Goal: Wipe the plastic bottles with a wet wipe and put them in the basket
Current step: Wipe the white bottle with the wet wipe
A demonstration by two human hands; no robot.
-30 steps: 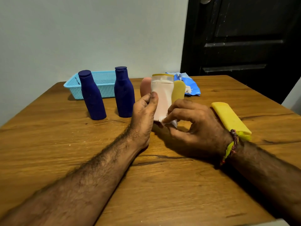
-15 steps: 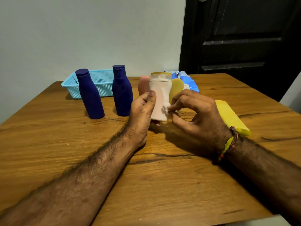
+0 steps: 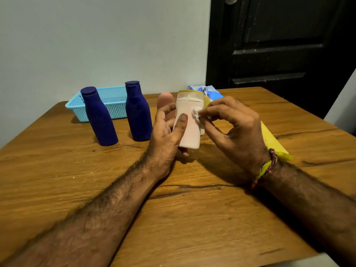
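Pink bottle [image 3: 189, 126] with a pale cap is held upright just above the middle of the wooden table [image 3: 57, 180]. The left hand [image 3: 167, 132] grips it, thumb curled across the front and fingers wrapped behind. The right hand [image 3: 235, 130] pinches a small white wet wipe [image 3: 197, 114] between thumb and fingertips and presses it against the bottle's upper right side. A second ago the wipe was down at the bottle's base; it has since climbed toward the cap, and the bottle has been lifted slightly.

Two dark blue bottles [image 3: 99, 116] [image 3: 137, 112] stand upright toward the far left of the table, unmoved, just in front of a light blue mesh basket [image 3: 113, 101] at the far edge. Behind the held bottle, a peach bottle [image 3: 164, 99] and a yellow one [image 3: 206, 102] are partly hidden. A blue wipes packet [image 3: 208, 91] lies at the far edge. A yellow bottle [image 3: 273, 141] lies on its side near the right edge, behind the right wrist, which wears a thread bracelet [image 3: 266, 166].
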